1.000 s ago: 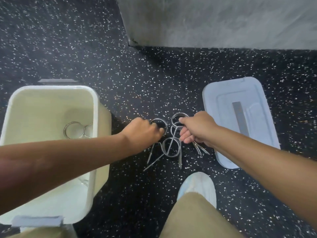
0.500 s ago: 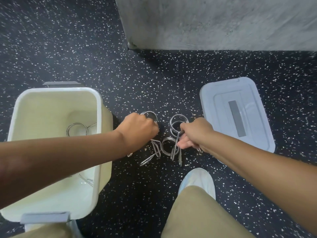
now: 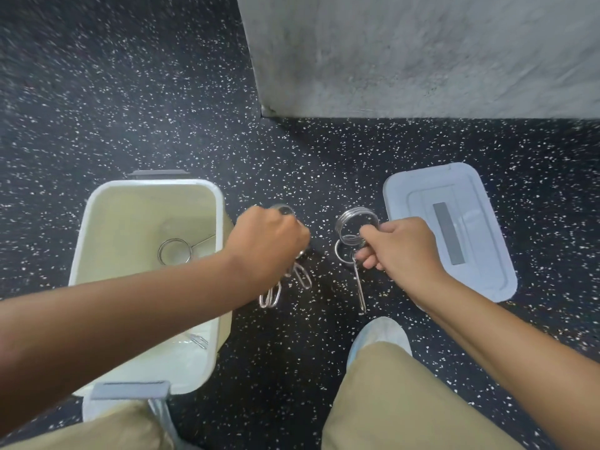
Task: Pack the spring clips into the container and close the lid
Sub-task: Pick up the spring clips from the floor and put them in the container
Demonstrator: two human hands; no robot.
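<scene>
A white open container [image 3: 207, 319] stands on the floor at the left, with a metal spring clip [image 3: 173, 251] lying inside it. My left hand [image 3: 266, 241] is closed around spring clips [image 3: 272, 295] whose handles hang below the fist, just right of the container's rim. My right hand [image 3: 394, 248] grips more spring clips [image 3: 355, 222], the coils sticking out to the left and one long handle dangling down. The pale blue lid [image 3: 418, 203] lies flat on the floor to the right of my right hand.
The floor is dark speckled rubber [image 3: 292, 157]. A grey concrete block or wall [image 3: 422, 53] rises at the back right. My knees in tan trousers and a shoe in a white cover [image 3: 380, 332] are at the bottom edge.
Both hands have lifted off the floor with the clips they grasped; the pile between them is gone from the floor. The left hand has shifted toward the container.
</scene>
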